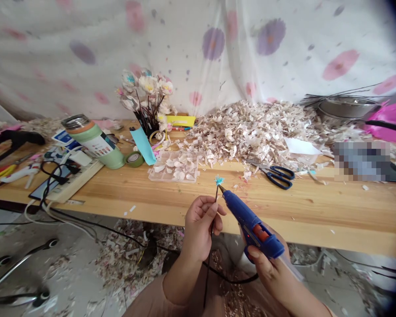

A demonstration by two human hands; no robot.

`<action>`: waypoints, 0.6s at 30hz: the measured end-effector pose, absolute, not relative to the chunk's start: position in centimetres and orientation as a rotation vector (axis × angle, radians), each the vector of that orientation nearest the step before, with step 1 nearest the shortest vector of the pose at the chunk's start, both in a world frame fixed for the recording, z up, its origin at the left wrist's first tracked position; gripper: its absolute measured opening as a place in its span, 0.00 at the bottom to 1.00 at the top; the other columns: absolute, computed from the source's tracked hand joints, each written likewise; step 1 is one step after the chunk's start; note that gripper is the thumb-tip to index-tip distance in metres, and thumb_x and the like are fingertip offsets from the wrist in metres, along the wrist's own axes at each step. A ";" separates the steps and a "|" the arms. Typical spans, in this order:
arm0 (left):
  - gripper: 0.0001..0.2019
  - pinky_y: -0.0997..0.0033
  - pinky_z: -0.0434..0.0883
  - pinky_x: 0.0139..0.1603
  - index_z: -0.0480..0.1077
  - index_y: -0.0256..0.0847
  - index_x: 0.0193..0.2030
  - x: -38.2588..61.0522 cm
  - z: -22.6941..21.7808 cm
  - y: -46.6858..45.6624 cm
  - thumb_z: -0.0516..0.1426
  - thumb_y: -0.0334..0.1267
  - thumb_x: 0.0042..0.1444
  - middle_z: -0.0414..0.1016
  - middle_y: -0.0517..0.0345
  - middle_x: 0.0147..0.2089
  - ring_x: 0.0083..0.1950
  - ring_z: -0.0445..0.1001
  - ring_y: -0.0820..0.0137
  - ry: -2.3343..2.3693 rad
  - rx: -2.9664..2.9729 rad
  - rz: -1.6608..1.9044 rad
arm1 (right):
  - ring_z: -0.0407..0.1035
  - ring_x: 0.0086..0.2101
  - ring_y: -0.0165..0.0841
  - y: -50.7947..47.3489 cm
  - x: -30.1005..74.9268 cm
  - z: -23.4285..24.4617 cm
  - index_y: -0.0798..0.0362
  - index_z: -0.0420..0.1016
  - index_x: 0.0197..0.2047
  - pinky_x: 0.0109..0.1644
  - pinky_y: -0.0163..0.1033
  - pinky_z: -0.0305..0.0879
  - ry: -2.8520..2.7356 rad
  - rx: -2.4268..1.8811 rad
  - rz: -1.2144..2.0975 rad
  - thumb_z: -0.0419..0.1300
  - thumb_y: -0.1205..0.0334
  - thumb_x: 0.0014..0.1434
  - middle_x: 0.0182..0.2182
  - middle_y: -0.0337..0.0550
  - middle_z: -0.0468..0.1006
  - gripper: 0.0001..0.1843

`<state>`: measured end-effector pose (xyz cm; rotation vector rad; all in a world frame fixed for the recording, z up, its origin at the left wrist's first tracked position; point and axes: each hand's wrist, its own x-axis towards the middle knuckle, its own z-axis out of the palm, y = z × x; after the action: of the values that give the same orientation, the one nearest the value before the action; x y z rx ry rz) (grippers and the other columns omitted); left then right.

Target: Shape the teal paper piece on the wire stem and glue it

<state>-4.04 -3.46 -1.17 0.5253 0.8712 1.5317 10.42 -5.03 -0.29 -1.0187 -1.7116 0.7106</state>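
Bright, even daylight; soft shadows; wide-angle bending and dark vignette at right edge; slight blur throughout.

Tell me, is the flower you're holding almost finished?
Not yet. Finished flowers already stand at the back of the table. The left hand pinches a dark stem with only a blue tuft; the right hand points the glue gun just under it. Petals wait in the clear tray.

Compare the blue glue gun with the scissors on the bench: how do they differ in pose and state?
The glue gun is held in the right hand, off the bench; the scissors lie flat on the bench, untouched. The glue gun's nozzle tilts up at the stem in the left hand; the scissors point left. Both have blue on them.
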 end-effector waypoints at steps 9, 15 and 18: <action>0.12 0.85 0.56 0.15 0.68 0.37 0.35 -4.0 -1.1 -3.4 0.67 0.36 0.49 0.74 0.63 0.25 0.17 0.65 0.82 0.883 0.518 1.542 | 0.62 0.21 0.33 -5.4 10.4 -0.3 0.49 0.65 0.22 0.24 0.37 0.59 -1.703 -1.045 0.736 0.48 0.33 0.61 0.20 0.38 0.66 0.30; 0.14 0.83 0.57 0.16 0.69 0.37 0.36 -3.9 -1.2 -3.3 0.68 0.38 0.47 0.75 0.61 0.26 0.19 0.66 0.80 0.946 0.524 1.531 | 0.61 0.21 0.34 -5.2 10.7 -0.7 0.48 0.65 0.22 0.25 0.39 0.59 -1.697 -1.063 0.745 0.48 0.31 0.59 0.19 0.39 0.64 0.30; 0.15 0.82 0.58 0.17 0.70 0.37 0.37 -3.9 -1.3 -3.3 0.69 0.39 0.45 0.76 0.60 0.26 0.19 0.66 0.79 0.983 0.526 1.530 | 0.61 0.21 0.35 -5.1 10.9 -1.0 0.47 0.65 0.22 0.25 0.41 0.59 -1.707 -1.059 0.745 0.47 0.31 0.60 0.19 0.39 0.64 0.30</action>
<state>-3.86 -3.30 -1.27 0.5264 0.9827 1.5305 10.85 -5.06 -1.01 -1.0594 -1.7074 0.7449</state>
